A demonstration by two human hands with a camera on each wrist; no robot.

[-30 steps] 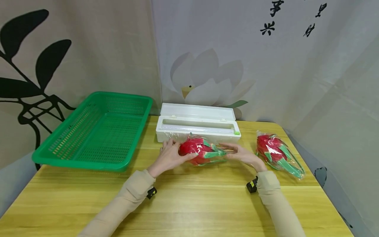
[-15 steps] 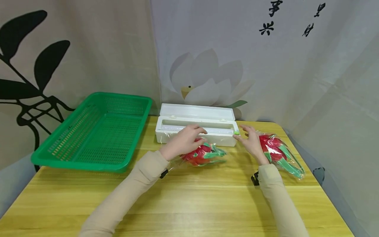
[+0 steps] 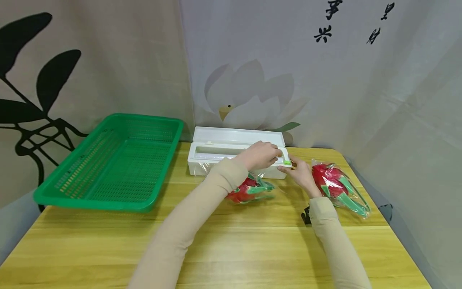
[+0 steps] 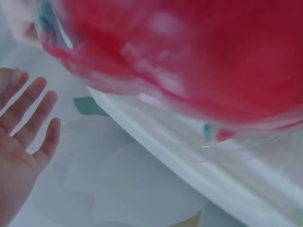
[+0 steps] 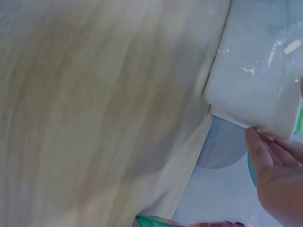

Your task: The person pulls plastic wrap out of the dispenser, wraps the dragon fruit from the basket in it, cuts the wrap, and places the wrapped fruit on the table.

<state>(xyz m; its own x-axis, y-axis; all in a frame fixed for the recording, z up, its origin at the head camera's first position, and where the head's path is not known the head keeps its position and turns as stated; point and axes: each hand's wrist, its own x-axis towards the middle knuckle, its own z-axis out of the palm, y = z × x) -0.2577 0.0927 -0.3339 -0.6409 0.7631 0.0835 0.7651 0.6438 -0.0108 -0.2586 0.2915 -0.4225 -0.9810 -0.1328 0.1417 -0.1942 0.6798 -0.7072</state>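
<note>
In the head view, my left hand (image 3: 261, 154) reaches over the right part of a white cling film dispenser (image 3: 227, 168), whose lid stands raised. Its fingers are near the green slide cutter (image 3: 286, 162); the left wrist view shows them loosely spread with nothing in them. My right hand (image 3: 301, 172) grips the dispenser's right end, thumb in front and fingers at the end wall. A red dragon fruit (image 3: 247, 190) with green scales, under clear film, lies before the dispenser, partly hidden by my left forearm. It looms large and blurred in the left wrist view.
A green plastic basket (image 3: 108, 206) stands at the back left of the wooden table (image 3: 234, 249). To the right of my right hand lies a second film-wrapped dragon fruit (image 3: 335, 184), close to the table's right edge. A printed curtain hangs behind.
My left hand has let go of the dragon fruit and moved right, over the dispenser. My right hand has left the fruit's tip and taken hold of the dispenser's right end.
</note>
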